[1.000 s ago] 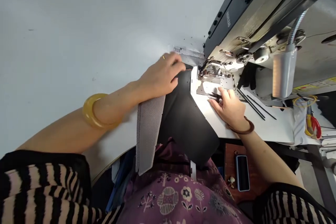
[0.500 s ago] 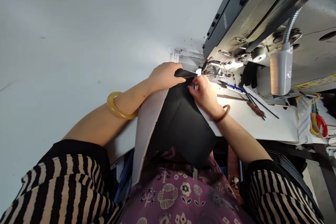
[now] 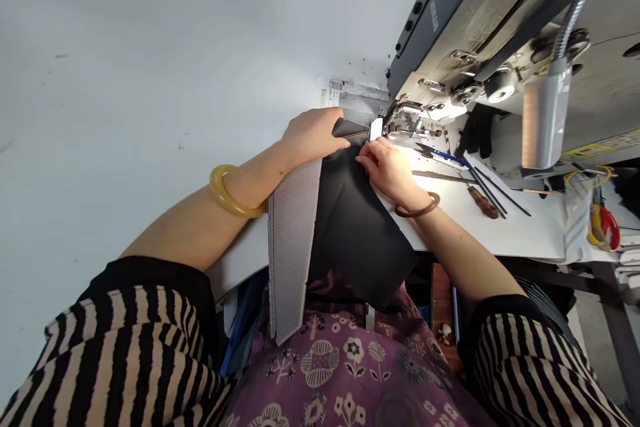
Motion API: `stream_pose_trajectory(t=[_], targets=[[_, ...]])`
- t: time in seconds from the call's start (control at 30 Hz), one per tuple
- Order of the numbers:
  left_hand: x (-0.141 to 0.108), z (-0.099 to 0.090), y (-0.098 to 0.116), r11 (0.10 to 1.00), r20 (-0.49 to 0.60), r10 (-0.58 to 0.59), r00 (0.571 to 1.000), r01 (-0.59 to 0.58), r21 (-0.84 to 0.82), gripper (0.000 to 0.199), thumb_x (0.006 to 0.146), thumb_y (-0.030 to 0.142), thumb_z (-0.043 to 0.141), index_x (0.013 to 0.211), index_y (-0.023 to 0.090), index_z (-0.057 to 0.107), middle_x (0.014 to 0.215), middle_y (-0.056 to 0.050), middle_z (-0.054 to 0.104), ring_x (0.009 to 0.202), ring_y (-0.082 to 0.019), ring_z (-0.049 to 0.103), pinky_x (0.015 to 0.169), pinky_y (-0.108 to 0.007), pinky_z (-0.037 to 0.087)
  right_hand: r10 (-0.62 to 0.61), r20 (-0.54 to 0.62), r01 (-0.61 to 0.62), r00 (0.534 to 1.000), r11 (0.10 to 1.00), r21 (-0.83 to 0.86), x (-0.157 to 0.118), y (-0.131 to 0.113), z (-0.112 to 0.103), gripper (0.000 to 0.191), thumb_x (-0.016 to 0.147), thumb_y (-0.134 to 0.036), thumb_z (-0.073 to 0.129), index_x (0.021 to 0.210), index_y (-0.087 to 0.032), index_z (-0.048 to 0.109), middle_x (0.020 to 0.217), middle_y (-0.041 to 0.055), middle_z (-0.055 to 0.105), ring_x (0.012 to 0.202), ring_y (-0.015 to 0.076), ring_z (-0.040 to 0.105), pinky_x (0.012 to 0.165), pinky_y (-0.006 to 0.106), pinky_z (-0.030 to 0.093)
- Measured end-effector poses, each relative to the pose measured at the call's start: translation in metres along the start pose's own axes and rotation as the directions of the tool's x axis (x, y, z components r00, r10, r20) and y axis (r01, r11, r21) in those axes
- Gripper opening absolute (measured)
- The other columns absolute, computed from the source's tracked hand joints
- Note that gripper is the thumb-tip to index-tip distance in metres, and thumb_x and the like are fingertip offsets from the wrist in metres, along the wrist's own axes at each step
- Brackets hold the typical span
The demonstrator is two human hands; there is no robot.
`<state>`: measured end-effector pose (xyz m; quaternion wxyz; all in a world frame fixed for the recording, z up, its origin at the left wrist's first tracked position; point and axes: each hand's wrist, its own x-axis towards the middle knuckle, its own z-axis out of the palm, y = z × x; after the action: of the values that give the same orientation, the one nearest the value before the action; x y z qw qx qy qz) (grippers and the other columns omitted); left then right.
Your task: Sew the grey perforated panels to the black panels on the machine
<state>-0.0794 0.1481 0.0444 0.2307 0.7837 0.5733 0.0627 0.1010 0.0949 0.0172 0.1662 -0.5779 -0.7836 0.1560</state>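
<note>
A black sheet of leather-like material [image 3: 360,227] with a grey mesh-textured underside [image 3: 294,233] hangs from the table edge over my lap. Its top edge, with a line of orange-brown stitching, lies close to the needle area of a sewing machine [image 3: 400,113]. My left hand [image 3: 316,137] is closed on the upper left of the sheet, thumb on the black face. Pinched at the upper right edge is my right hand [image 3: 387,167], just below a small white piece [image 3: 376,129] beside the presser foot. What lies under the fingertips is hidden.
A lamp [image 3: 546,120] on a flexible neck lights the needle area. Right of my right hand lie blue-handled tweezers [image 3: 447,157], a brown-handled tool [image 3: 483,202] and dark thin rods [image 3: 493,190]. Red and yellow scissors [image 3: 604,227] are at the far right.
Both hands have moved slightly up in view, along with the sheet. The grey mesh side shows more, and the right fingers have drawn closer together. The view has shifted a little.
</note>
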Motion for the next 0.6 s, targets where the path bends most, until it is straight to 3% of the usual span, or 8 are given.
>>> stream_pose_trajectory(t=[0.1, 0.27, 0.5, 0.6], targets=[[0.001, 0.001, -0.001, 1.000, 0.024, -0.009, 1.000, 0.009, 0.001, 0.039, 0.073, 0.045, 0.062, 0.104, 0.021, 0.059, 0.089, -0.004, 0.063, 0.085, -0.024, 0.060, 0.070, -0.031, 0.042, 0.028, 0.008, -0.028, 1.000, 1.000, 0.008, 0.006, 0.004, -0.002, 0.011, 0.086, -0.021, 0.051, 0.076, -0.021, 0.049, 0.085, 0.0061, 0.059, 0.074, 0.0199, 0.054, 0.068, 0.033, 0.043], [0.002, 0.000, -0.001, 1.000, 0.026, -0.023, 0.999, 0.023, 0.003, 0.039, 0.073, 0.044, 0.063, 0.105, 0.022, 0.059, 0.092, -0.004, 0.064, 0.088, -0.025, 0.061, 0.072, -0.032, 0.043, 0.147, -0.156, -0.114, 0.977, 0.972, 0.206, 0.015, 0.008, -0.006, 0.017, 0.091, -0.026, 0.048, 0.075, -0.023, 0.041, 0.075, 0.0014, 0.057, 0.069, 0.0165, 0.053, 0.069, 0.031, 0.045], [0.006, 0.003, -0.003, 1.000, 0.020, -0.004, 1.000, 0.004, 0.009, 0.039, 0.073, 0.043, 0.062, 0.106, 0.021, 0.059, 0.092, -0.005, 0.065, 0.090, -0.026, 0.062, 0.072, -0.033, 0.045, 0.082, -0.072, -0.086, 0.994, 0.995, -0.045, 0.036, 0.005, 0.010, 0.010, 0.087, -0.026, 0.052, 0.078, -0.021, 0.048, 0.089, 0.0086, 0.060, 0.078, 0.0233, 0.056, 0.075, 0.040, 0.047], [0.006, 0.003, -0.004, 1.000, 0.022, -0.017, 1.000, 0.017, -0.003, 0.041, 0.073, 0.045, 0.063, 0.107, 0.022, 0.059, 0.093, -0.005, 0.065, 0.091, -0.026, 0.062, 0.074, -0.033, 0.045, 0.090, -0.086, -0.089, 0.992, 0.996, 0.016, 0.039, 0.012, 0.008, 0.012, 0.090, -0.028, 0.047, 0.080, -0.022, 0.046, 0.087, 0.0082, 0.060, 0.082, 0.0240, 0.057, 0.079, 0.041, 0.048]])
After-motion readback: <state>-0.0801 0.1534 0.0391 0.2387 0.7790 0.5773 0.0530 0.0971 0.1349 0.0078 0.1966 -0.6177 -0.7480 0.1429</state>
